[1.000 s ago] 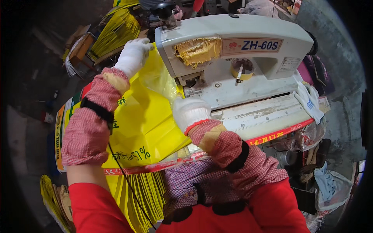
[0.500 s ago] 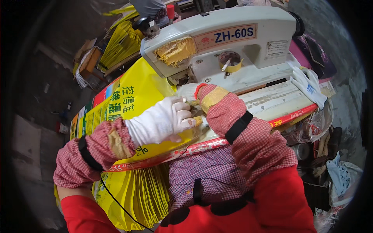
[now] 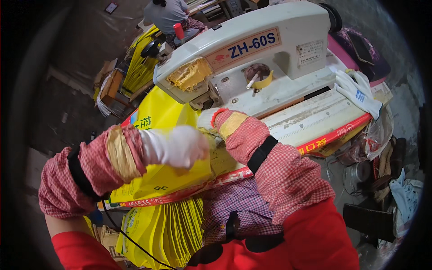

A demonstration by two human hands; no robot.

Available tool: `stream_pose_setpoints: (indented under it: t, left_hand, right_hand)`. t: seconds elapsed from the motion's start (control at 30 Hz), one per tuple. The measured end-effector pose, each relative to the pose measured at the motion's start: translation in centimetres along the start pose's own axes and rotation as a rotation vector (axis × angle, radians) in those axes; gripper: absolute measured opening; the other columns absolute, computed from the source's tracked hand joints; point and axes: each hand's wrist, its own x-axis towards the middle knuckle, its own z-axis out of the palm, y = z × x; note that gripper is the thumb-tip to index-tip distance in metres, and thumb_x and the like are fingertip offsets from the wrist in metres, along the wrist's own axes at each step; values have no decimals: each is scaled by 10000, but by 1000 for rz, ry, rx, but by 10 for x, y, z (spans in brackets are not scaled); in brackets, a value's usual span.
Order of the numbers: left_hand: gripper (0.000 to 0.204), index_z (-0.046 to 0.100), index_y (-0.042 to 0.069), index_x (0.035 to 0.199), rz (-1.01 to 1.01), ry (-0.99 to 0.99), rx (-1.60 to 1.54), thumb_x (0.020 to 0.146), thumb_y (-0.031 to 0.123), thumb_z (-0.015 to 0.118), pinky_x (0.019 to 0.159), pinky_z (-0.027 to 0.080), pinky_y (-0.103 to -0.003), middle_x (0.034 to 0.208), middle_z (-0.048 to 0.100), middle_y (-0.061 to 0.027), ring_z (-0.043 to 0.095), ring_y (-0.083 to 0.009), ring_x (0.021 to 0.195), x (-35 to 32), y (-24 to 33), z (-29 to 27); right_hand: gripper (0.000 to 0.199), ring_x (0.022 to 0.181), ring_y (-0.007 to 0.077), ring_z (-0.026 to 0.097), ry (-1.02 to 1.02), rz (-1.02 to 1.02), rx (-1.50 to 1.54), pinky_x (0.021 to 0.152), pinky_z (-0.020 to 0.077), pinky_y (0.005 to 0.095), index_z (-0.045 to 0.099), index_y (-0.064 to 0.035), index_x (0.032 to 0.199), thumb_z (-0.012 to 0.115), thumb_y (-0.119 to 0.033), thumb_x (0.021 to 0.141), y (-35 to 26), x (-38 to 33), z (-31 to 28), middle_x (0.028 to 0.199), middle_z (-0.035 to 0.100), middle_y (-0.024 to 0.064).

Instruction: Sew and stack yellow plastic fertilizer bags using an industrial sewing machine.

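A white industrial sewing machine [image 3: 252, 49] stands across the worktable, and a yellow printed sack [image 3: 166, 112] lies on the table at its needle end. My left hand [image 3: 180, 147], in a white glove, is over the sack, its fingers smeared by motion. My right hand [image 3: 207, 119], also gloved in white, is by the sack's edge close under the needle area. The sleeve hides most of its fingers, so its grip cannot be made out. Checked sleeve covers [image 3: 288, 175] wrap both forearms.
A roll of yellow tape [image 3: 263, 80] rests against the machine. White gloves [image 3: 358, 94] lie at the table's right end. A stack of yellow sacks [image 3: 171, 229] hangs below the front edge. Another person [image 3: 168, 20] sits at the back, beyond more yellow sacks [image 3: 141, 67].
My left hand has drawn back left and slightly down, off the sack's sewn edge, and is blurred. My right hand stays by the needle. The whole view has shifted a little.
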Motion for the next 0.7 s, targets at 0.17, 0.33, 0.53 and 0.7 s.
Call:
stream_pose_setpoints:
  t: [0.17, 0.33, 0.53, 0.7]
  left_hand:
    - [485, 653, 23, 818, -604, -525, 392, 779, 498, 558, 636, 480, -404, 752, 651, -105, 627, -284, 685, -8, 48, -6]
    - [388, 691, 77, 806, -794, -694, 552, 765, 445, 571, 622, 477, -416, 759, 656, -86, 638, -243, 686, -54, 58, 2]
    - [170, 687, 117, 742, -559, -693, 611, 753, 257, 592, 534, 461, -396, 688, 634, -36, 627, -209, 637, -38, 86, 61]
    - [102, 665, 116, 671, -262, -503, 613, 695, 211, 636, 480, 457, -376, 621, 613, -33, 604, -224, 558, -1, 81, 67]
  right_hand:
    - [247, 743, 329, 634, -7, -173, -331, 637, 497, 376, 679, -81, 870, 623, -272, 723, -9, -18, -7, 841, 663, 138]
    - [215, 713, 281, 648, 140, 69, -89, 619, 501, 382, 678, -64, 875, 604, -215, 740, -7, -25, 4, 797, 673, 118]
    - [261, 807, 260, 659, 245, 99, -782, 680, 513, 369, 666, -24, 917, 622, -217, 746, -75, -46, 34, 869, 675, 143]
    - [268, 840, 288, 644, -262, 78, -1, 700, 507, 367, 675, -46, 925, 593, -244, 765, -60, -30, 123, 899, 665, 162]
